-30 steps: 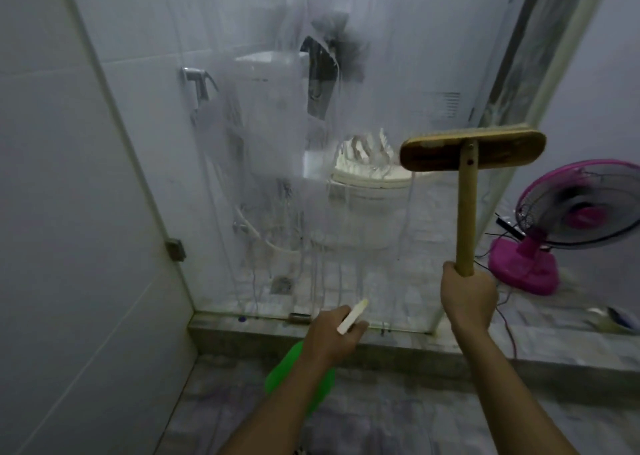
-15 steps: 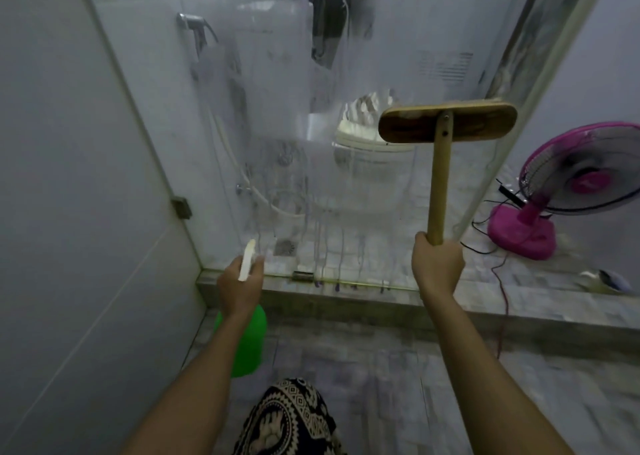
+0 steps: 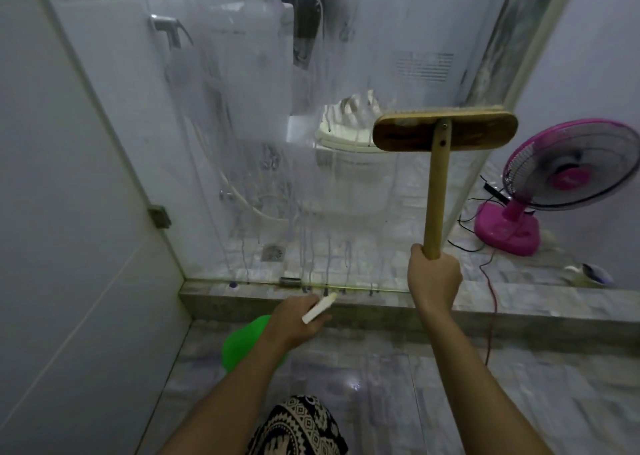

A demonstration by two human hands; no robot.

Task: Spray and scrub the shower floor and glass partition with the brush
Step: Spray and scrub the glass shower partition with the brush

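Right hand (image 3: 434,278) gripped the wooden handle of the brush (image 3: 445,132), head raised against the streaked, soapy glass partition (image 3: 263,125). Left hand (image 3: 298,319) held a green spray bottle (image 3: 247,342) low, near the stone curb (image 3: 346,307). Pink fan (image 3: 554,184) stood right of the glass, beyond the curb.

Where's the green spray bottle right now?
In the head view, low and left of centre: the left hand holds the green spray bottle just below the shower curb.
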